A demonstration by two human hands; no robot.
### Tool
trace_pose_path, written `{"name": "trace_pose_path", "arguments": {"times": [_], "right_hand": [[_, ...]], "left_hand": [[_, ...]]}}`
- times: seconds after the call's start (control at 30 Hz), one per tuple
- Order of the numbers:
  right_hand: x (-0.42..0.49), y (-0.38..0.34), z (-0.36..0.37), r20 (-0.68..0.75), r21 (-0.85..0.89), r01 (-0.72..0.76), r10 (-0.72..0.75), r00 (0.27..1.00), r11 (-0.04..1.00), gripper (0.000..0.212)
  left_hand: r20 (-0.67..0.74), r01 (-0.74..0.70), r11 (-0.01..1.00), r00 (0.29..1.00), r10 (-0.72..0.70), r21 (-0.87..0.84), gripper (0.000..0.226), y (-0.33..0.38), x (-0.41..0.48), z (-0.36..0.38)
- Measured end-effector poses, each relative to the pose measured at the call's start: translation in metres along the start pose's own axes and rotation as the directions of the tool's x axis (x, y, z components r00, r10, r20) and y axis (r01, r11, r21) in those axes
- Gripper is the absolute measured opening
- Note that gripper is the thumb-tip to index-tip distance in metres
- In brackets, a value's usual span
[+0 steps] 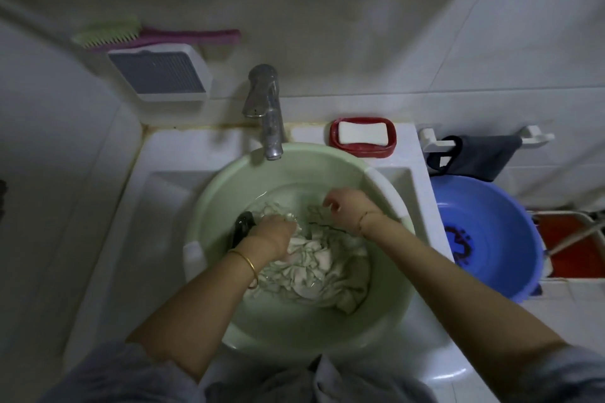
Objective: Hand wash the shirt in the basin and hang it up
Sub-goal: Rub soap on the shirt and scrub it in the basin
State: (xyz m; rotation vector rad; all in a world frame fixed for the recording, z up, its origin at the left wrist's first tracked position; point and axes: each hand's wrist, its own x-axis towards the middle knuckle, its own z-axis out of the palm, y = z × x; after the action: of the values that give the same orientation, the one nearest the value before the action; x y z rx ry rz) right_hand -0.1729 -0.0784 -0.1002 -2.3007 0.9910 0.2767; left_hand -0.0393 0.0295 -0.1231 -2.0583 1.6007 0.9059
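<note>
Currently the shirt (314, 268) lies crumpled and wet in the basin (294, 327): pale cloth with a green pattern, heaped toward the near right of the water. The left hand (271, 235) is down on the heap's far left, fingers curled into the cloth and grasping it. A gold bangle (249, 267) sits on that wrist. The right hand (347, 203) is just over the shirt's far edge, fingers curled downward; whether it grasps any cloth cannot be told. A dark object (242, 224), identity unclear, lies in the water beside the left hand. The basin is green and rests in a white sink (157, 193), under the tap (266, 114). On the back ledge, right of the tap, white soap (361, 132) sits in a red dish (391, 141). Right of the sink, a blue tub (504, 222) stands below a dark cloth (481, 154) hung on a rail (537, 134). A green brush (108, 33) lies against the wall, upper left.
</note>
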Motion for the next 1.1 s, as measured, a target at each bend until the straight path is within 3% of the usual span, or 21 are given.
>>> {"name": "trace_pose_path", "arguments": {"times": [0.07,0.13,0.17,0.3,0.43,0.5,0.57,0.67,0.73,0.83,0.9,0.93,1.0,1.03,1.1], "right_hand": [[-0.004,0.001,0.029,0.283,-0.155,0.089,-0.042,0.958,0.984,0.063],[-0.009,0.001,0.051,0.413,-0.234,0.138,-0.031,0.91,0.962,0.085],[-0.011,0.001,0.058,0.389,-0.251,0.129,-0.022,0.921,0.959,0.08],[-0.009,0.003,0.048,0.181,-0.117,-0.034,0.055,0.982,0.993,0.022],[-0.015,0.002,0.017,-0.002,0.287,-0.227,0.237,0.971,0.931,0.033],[-0.019,0.0,0.006,-0.117,0.42,-0.206,0.278,0.953,0.884,0.033],[-0.025,-0.005,-0.002,-0.197,0.449,-0.115,0.224,0.954,0.886,0.027],[-0.035,-0.015,-0.006,-0.257,0.518,0.039,0.112,0.96,0.855,0.022],[-0.041,-0.024,-0.01,-0.248,0.678,0.071,0.137,0.959,0.732,0.02],[-0.049,-0.031,-0.02,-0.178,0.94,0.114,0.177,0.968,0.321,0.029],[-0.053,-0.027,-0.025,-0.112,0.989,0.094,0.165,0.98,0.111,0.031],[-0.055,-0.025,-0.027,-0.09,0.994,0.077,0.165,0.982,0.079,0.031],[-0.054,-0.019,-0.025,-0.057,0.994,0.036,0.204,0.977,0.105,0.023],[-0.055,-0.018,-0.022,-0.041,0.988,0.004,0.236,0.971,0.157,0.023],[-0.056,-0.014,-0.015,-0.022,0.931,-0.088,0.295,0.955,0.354,0.024]], "left_hand": [[0.01,-0.006,0.999,1.0,0.007,-0.048,0.044,-0.004,-0.003,0.0],[-0.014,0.007,0.987,1.0,-0.009,-0.163,0.035,-0.011,-0.005,-0.002],[-0.051,0.009,0.977,0.999,-0.02,-0.213,0.032,-0.015,-0.007,-0.003],[-0.201,-0.022,0.894,0.977,-0.077,-0.448,0.026,-0.035,-0.011,-0.007],[-0.278,-0.128,0.771,0.958,-0.066,-0.623,0.025,-0.037,-0.012,-0.009],[-0.286,-0.194,0.713,0.958,-0.01,-0.674,0.027,-0.034,-0.016,-0.011],[-0.239,-0.175,0.754,0.971,0.025,-0.633,0.028,-0.037,-0.015,-0.008],[-0.13,-0.102,0.83,0.991,0.037,-0.548,0.053,-0.04,-0.013,0.001],[-0.118,-0.066,0.872,0.993,0.01,-0.485,0.054,-0.038,-0.012,0.006],[-0.102,-0.015,0.905,0.994,-0.032,-0.426,0.041,-0.031,-0.015,0.007],[-0.101,0.001,0.89,0.994,-0.052,-0.456,0.028,-0.029,-0.014,0.004],[-0.138,-0.021,0.881,0.989,-0.05,-0.472,0.021,-0.028,-0.015,0.001],[-0.211,-0.054,0.853,0.975,-0.067,-0.519,0.005,-0.028,-0.015,-0.005],[-0.249,-0.07,0.826,0.965,-0.087,-0.559,0.016,-0.029,-0.014,-0.007],[-0.328,-0.107,0.786,0.936,-0.126,-0.609,0.025,-0.029,-0.013,-0.008]]}}
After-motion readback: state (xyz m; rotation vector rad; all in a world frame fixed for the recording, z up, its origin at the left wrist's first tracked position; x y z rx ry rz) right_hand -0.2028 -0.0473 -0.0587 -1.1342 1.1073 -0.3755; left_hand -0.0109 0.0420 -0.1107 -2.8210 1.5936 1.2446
